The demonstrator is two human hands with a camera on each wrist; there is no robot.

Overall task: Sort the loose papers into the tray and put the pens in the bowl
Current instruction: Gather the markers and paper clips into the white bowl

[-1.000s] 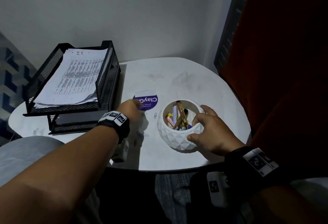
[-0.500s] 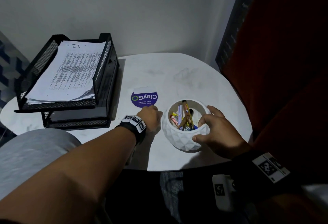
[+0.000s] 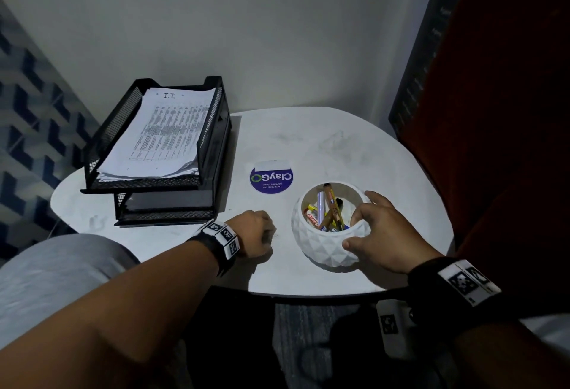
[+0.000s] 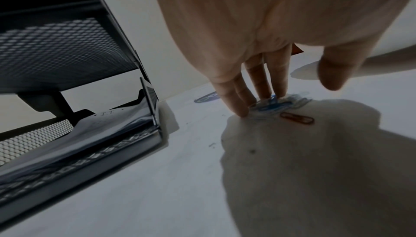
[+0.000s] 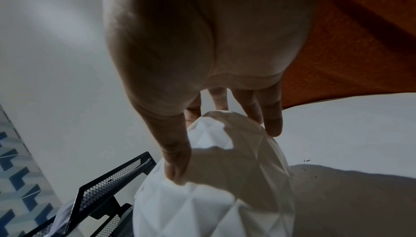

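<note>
The right hand point(image 3: 382, 231) grips the white faceted bowl point(image 3: 327, 246) near the front edge of the table point(image 3: 354, 148) — thumb pressed on the near wall, fingers curled over the rim on the right side. Inside the bowl stand the pens point(image 3: 328, 209), leaning in a loose bundle. The left hand point(image 3: 253, 234) rests just left of the bowl, apart from it; in the left wrist view its straight fingers point(image 4: 238, 102) press down on a blurred cluster of blue paper clips point(image 4: 274, 104), with a copper paper clip point(image 4: 297, 118) lying just beside them on the table — the thumb is held off the surface. At the back left corner stands a black mesh two-tier tray point(image 3: 212, 111); its upper tier holds the stack of printed papers point(image 3: 163, 135), the top sheet headed "I.T.". Between the tray and the bowl, toward the middle of the table, lies a round purple ClayGo sticker point(image 3: 271, 177).
</note>
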